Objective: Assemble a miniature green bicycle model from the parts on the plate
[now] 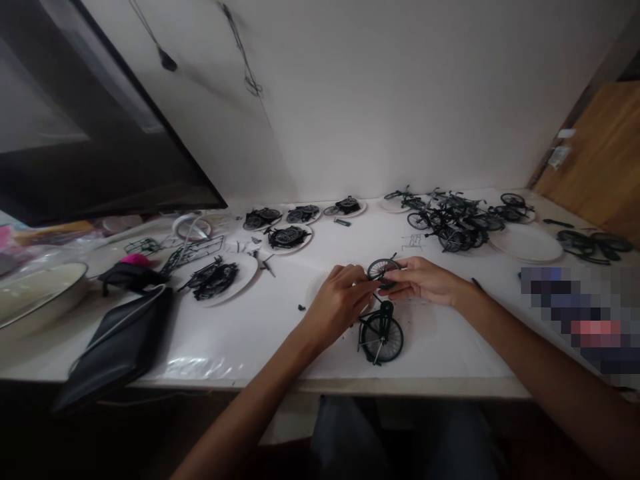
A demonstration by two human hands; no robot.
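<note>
A small dark green model bicycle (384, 320) lies at the middle of the table near the front edge. Its rear wheel points towards me and its front wheel (383, 268) is at the far end. My left hand (343, 293) is closed on the bicycle's frame from the left, covering part of it. From the right, my right hand (423, 281) pinches the bicycle beside the front wheel. A white plate (315, 287) is partly hidden behind my left hand.
Model bicycles (455, 223) are heaped at the back right by a white plate (530, 242). Plates with black parts (215, 277) stand at the left and back. A black pouch (123, 340), a basin (40, 293) and a screen (100, 120) are at the left.
</note>
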